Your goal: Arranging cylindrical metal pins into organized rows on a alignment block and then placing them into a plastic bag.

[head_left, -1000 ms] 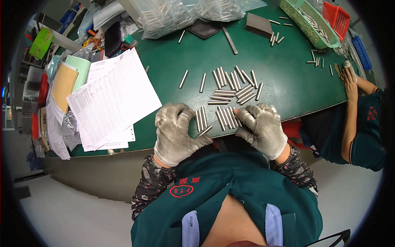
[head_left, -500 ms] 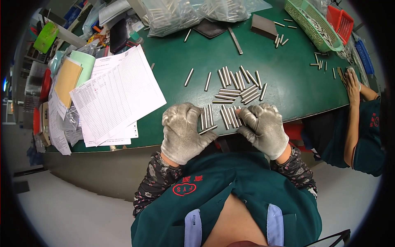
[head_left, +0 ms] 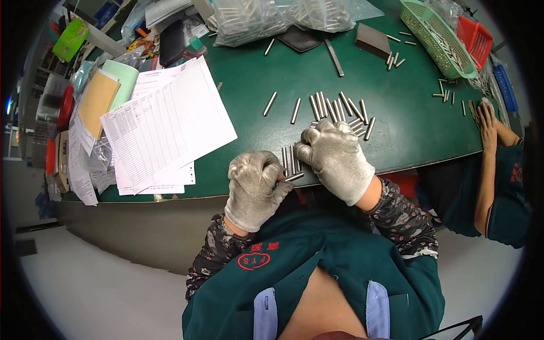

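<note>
"Where are those near pins?"

"By the front edge of the worktop. Metal, I'd guess: stiff, slick, weighty; pinch mid-length."

"The left hand?"

"Half curled at a slanting pin; grip unclear. The right hand curls palm-down, hiding whatever's under."

Cannot see most fingertips of the right gloved hand, curled out of sight, nor the covered ends of metal pins beneath. Cannot make out tiny print on the white sheet. Cannot follow the clear bags beyond the view's top edge.
</note>
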Available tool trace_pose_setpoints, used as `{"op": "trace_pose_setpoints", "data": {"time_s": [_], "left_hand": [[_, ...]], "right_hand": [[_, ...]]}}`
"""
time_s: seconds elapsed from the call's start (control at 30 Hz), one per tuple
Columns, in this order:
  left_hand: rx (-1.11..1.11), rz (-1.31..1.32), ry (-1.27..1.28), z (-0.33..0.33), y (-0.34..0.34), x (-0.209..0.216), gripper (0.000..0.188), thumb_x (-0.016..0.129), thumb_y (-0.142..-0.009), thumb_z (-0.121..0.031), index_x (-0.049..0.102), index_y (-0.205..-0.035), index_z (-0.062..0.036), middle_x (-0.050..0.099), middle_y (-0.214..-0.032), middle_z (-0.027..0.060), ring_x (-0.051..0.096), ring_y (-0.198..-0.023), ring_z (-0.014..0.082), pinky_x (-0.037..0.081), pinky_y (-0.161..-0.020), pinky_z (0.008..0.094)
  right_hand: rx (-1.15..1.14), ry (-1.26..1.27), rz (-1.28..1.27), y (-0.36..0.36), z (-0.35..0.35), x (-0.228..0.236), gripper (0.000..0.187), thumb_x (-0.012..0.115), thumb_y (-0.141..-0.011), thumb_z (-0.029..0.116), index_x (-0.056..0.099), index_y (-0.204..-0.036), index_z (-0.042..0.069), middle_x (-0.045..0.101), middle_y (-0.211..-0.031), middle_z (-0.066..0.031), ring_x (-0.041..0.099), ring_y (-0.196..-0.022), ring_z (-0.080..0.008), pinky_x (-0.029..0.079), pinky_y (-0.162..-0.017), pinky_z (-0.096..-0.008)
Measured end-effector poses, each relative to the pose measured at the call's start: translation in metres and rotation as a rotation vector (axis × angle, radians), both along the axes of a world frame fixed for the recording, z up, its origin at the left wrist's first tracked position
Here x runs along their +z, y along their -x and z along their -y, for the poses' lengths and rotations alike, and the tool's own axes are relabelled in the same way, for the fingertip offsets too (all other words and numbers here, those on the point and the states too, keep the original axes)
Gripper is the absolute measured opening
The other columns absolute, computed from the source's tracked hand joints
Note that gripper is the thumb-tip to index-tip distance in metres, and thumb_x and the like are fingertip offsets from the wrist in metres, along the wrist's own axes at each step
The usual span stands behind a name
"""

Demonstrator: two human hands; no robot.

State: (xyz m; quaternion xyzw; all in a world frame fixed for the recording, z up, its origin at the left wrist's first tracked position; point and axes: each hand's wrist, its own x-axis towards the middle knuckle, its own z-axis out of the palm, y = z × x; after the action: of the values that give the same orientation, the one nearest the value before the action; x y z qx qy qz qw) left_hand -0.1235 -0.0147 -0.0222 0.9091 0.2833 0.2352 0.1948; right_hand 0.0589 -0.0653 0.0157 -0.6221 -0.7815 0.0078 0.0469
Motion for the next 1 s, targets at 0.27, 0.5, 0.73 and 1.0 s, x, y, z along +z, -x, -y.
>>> {"op": "trace_pose_setpoints", "data": {"time_s": [0.27,0.5,0.73,1.0], "left_hand": [[0.120,0.181,0.003,-0.019,0.023,-0.004,0.022,0.070,-0.069,-0.016,0.053,-0.078,-0.0053,0.056,-0.093,0.0093,0.051,-0.087,0.0288,0.041,-0.077,0.0394],[0.300,-0.043,-0.074,-0.011,0.008,0.001,0.018,0.073,-0.060,-0.014,0.059,-0.066,-0.0038,0.057,-0.092,0.0095,0.054,-0.086,0.0281,0.044,-0.075,0.0408],[0.278,-0.015,-0.021,-0.012,0.008,0.004,0.017,0.073,-0.064,-0.020,0.062,-0.066,-0.0065,0.058,-0.091,0.0051,0.055,-0.091,0.0262,0.040,-0.082,0.0412],[0.295,-0.059,-0.006,-0.010,0.002,0.004,0.020,0.073,-0.064,-0.023,0.064,-0.067,-0.0061,0.058,-0.092,0.0048,0.054,-0.093,0.0257,0.040,-0.084,0.0415]], "right_hand": [[0.112,-0.040,0.015,0.002,-0.006,-0.004,0.025,0.053,-0.076,0.015,0.066,-0.098,0.015,0.062,-0.092,-0.0054,0.058,-0.086,-0.0241,0.045,-0.074,-0.0372],[0.234,-0.003,0.184,0.011,-0.013,-0.001,0.017,0.053,-0.077,0.016,0.065,-0.090,0.014,0.060,-0.090,-0.0038,0.059,-0.084,-0.0215,0.045,-0.073,-0.0360],[0.253,0.032,0.185,0.009,-0.020,0.000,0.015,0.057,-0.074,0.016,0.064,-0.085,0.009,0.060,-0.091,-0.0040,0.058,-0.082,-0.0218,0.045,-0.072,-0.0359],[-0.182,-0.109,-0.335,0.017,-0.006,-0.001,0.011,0.059,-0.075,0.015,0.061,-0.081,0.007,0.061,-0.073,-0.0117,0.060,-0.074,-0.0300,0.047,-0.067,-0.0420]]}}
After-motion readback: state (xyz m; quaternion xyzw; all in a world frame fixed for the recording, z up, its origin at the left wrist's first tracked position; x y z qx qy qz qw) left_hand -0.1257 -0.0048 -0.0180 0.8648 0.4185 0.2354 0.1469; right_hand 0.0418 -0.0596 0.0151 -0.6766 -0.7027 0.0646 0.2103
